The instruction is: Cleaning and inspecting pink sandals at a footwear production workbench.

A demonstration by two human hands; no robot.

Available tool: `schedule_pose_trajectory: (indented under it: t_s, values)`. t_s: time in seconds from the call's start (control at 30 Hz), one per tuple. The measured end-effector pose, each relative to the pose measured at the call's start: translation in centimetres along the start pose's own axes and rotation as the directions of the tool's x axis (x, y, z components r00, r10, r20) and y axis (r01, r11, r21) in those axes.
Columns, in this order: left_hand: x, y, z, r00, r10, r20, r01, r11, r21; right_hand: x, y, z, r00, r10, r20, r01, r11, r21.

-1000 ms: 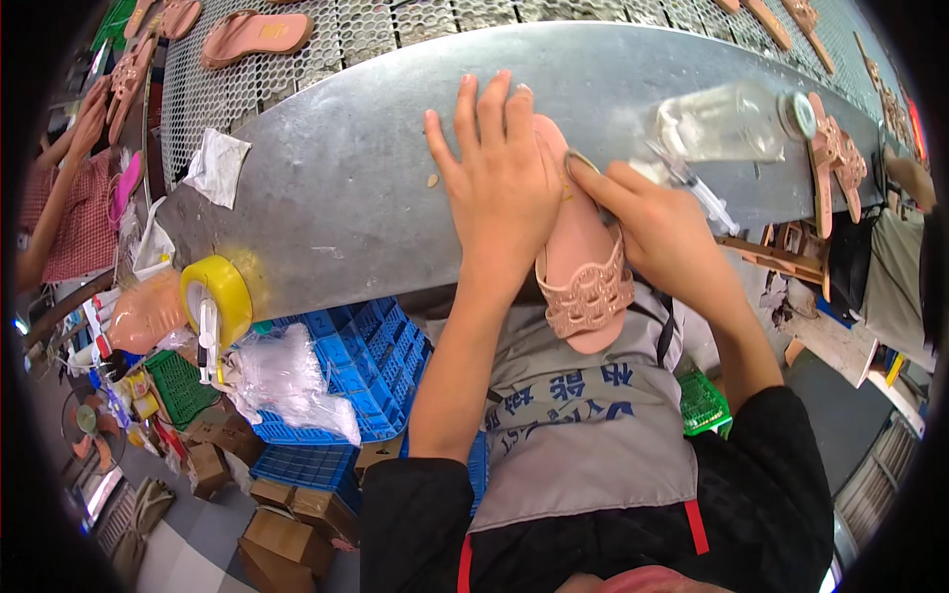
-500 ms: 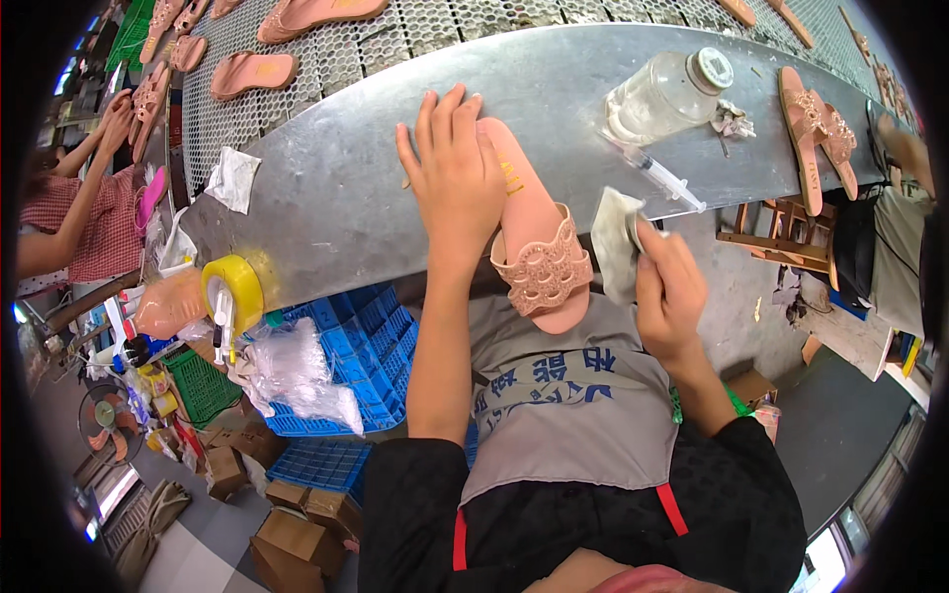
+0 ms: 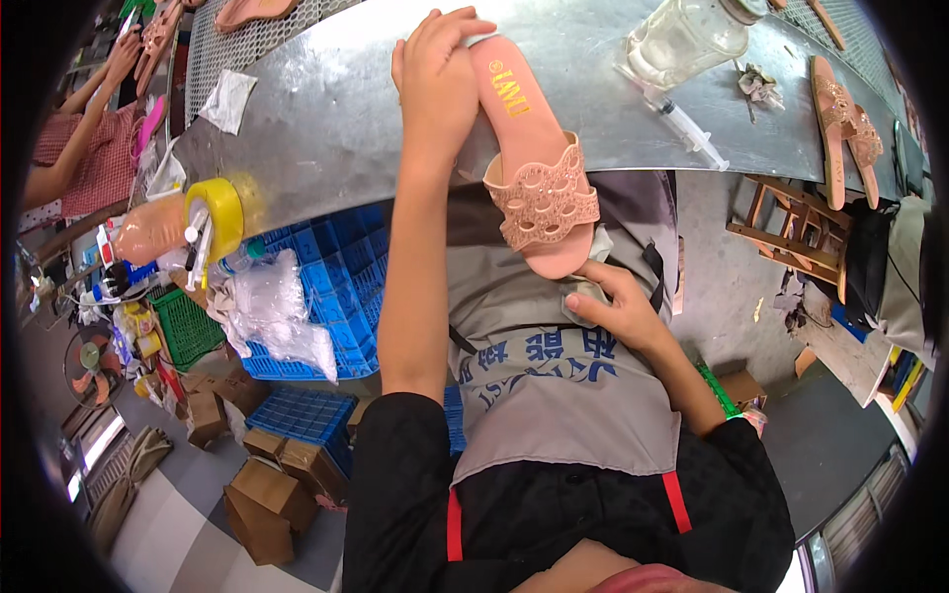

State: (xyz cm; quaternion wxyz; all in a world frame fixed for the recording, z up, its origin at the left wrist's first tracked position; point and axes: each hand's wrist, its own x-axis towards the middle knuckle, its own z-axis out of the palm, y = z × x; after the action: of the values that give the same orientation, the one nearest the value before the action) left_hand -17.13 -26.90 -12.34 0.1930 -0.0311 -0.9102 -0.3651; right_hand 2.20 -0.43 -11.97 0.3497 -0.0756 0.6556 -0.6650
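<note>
Head view: left hand (image 3: 435, 84) presses pink sandal (image 3: 529, 158) overhanging table edge (image 3: 326, 193); right hand (image 3: 613, 306) pinches cloth (image 3: 585, 296)

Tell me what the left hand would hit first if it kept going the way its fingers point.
The left hand points up across the metal table; next in line looks like the mesh belt, though depth is unclear.

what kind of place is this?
Most likely a shoe workshop or small factory line. The left hand holds a pink sandal on a long metal bench, more sandals lie along it, and another person's arm works nearby.
</note>
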Motion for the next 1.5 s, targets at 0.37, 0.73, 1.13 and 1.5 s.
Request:
schedule_pose_trajectory:
  t_s: [0.37,0.73,1.13,1.5]
  values:
    - [-8.8,6.5,-8.0,0.93,-0.36,0.067,0.305,0.66,-0.687,-0.7,-2.7,0.2,0.999,0.039,-0.01,-0.037,0.986,0.165]
    - [-9.9,10.5,-7.7,0.992,0.039,0.123,-0.027,0.995,-0.096,1.1,-7.0,2.1,0.822,-0.552,-0.138,0.361,0.694,-0.622]
    - [-11.0,8.9,-7.6,0.983,-0.022,0.184,0.06,0.978,-0.201,1.2,-6.8,2.3,0.846,-0.531,-0.046,0.303,0.551,-0.778]
    - [-12.7,8.5,-7.0,0.94,-0.243,0.24,0.312,0.896,-0.316,0.9,-6.8,2.4,0.836,-0.544,-0.073,0.281,0.539,-0.794]
